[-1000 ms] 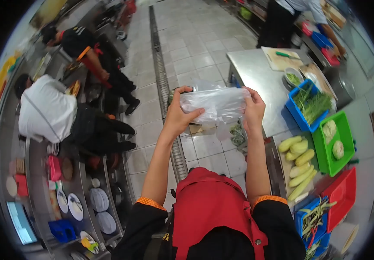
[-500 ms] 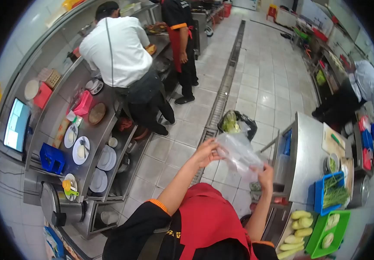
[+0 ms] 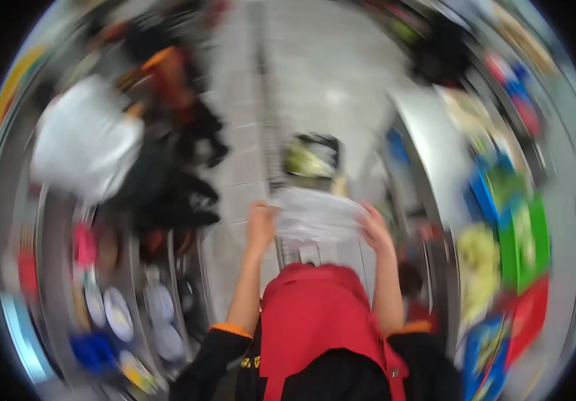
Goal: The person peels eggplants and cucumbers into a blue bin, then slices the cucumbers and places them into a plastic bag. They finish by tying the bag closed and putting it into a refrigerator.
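Observation:
A clear plastic bag is stretched between my two hands, above my red apron. My left hand is closed on its left edge, and my right hand grips the opposite edge. The bag looks thin and wrinkled, and motion blur hides whether anything is inside. Just beyond it on the floor sits a black bag holding something yellow-green.
A steel table stands at right, with a blue basket, a green tray and yellowish vegetables. Shelves with plates line the left. A person in white and another person stand at upper left.
The whole view has turned to the right and blurred. My hands have come level, with the plastic bag now spread straight across between them. A red container has come into view at lower right.

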